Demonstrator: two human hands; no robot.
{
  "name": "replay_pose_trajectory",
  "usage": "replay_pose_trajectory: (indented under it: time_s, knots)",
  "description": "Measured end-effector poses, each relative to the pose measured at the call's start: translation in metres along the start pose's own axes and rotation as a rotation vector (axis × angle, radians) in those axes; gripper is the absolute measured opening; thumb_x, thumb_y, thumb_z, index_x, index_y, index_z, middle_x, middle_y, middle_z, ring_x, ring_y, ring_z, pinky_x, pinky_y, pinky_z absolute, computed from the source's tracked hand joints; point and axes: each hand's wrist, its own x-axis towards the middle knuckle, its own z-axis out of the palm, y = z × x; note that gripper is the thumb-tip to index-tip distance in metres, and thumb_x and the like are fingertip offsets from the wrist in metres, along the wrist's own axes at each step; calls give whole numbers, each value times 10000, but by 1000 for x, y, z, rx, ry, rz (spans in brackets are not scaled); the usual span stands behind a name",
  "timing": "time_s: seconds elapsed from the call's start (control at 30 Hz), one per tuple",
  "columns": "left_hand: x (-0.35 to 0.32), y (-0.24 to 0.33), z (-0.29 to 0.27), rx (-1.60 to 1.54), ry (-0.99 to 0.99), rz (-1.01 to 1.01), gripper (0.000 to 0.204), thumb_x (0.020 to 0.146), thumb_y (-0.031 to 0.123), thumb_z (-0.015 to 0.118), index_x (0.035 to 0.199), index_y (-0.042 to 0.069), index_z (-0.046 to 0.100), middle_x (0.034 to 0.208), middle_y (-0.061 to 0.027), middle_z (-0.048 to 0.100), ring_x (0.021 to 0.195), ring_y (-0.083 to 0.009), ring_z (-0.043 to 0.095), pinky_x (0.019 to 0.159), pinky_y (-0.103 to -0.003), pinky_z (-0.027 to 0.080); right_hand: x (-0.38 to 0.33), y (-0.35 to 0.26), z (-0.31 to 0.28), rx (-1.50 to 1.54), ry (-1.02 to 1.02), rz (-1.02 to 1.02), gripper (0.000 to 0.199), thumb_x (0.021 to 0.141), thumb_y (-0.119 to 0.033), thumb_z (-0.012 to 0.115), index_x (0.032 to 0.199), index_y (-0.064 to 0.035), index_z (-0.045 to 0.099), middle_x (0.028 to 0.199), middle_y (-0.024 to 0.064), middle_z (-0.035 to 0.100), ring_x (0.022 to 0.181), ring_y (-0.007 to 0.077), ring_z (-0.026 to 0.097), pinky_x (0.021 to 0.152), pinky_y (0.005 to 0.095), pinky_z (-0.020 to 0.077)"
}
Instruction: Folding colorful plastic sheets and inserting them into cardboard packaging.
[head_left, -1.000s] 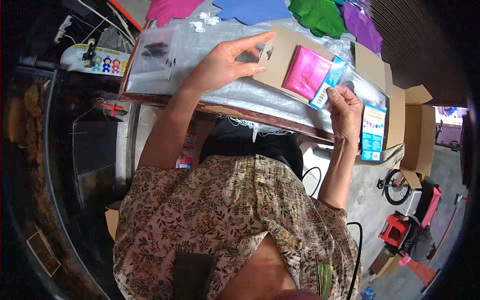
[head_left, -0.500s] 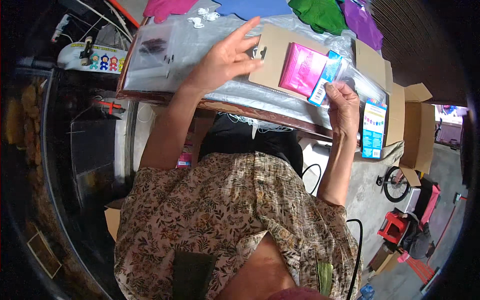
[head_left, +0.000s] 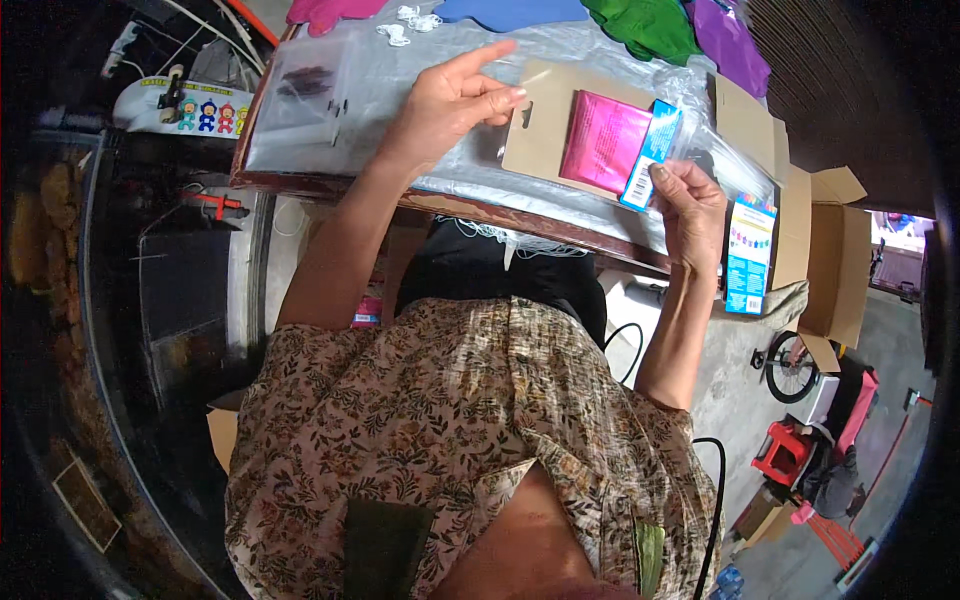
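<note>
One part-hidden packet (head_left: 607,142) is pinched by right hand (head_left: 693,212); left hand's (head_left: 446,112) grip unclear.

table (head_left: 470,208) | plastic sheeting (head_left: 455,165) | coloured cloths (head_left: 640,28) | white string bundles (head_left: 394,36) | clear pouch (head_left: 298,105)

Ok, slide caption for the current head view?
Right hand pinches rectangular blue label beside shiny pink packet on tan cardboard; left hand at cardboard's left edge.

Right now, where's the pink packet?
In the head view, above and right of centre, the pink packet lies against the tan backing card, left of the blue barcode strip in the right hand's grip.
</note>
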Motion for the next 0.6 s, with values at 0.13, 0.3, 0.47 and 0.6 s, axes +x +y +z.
replay_pose_trajectory:
  time_s: [0.13,0.3,0.47,0.6]
  knots:
    - [-7,7,5,-6,-35,77,475,920,54,704,1371,0,567,1100,-73,696,949,-117,666,860,-253,542,3,3,-2,7,18,10,84,891,-59,745,968,-29,729,857,42,735,687,92,647,643,234,512]
    - [-7,10,4,220,-175,104,625,874,-5,720,1455,23,492,1345,-64,586,998,-102,594,895,-252,529,3,4,-4,21,23,4,82,893,-50,739,967,-18,724,861,56,735,695,100,650,648,236,513]
    - [-12,7,1,313,-166,53,690,861,-20,722,1493,30,449,1504,-14,484,1025,-94,505,956,-258,487,1,3,2,47,17,1,84,890,-45,739,964,-11,720,858,59,735,710,103,656,665,237,518]
    - [-8,3,0,186,-223,165,698,864,-23,713,1502,33,435,1537,-12,447,1072,-97,473,1010,-272,443,1,3,4,82,33,15,74,889,-36,735,957,-10,719,865,53,733,728,99,655,683,235,516]
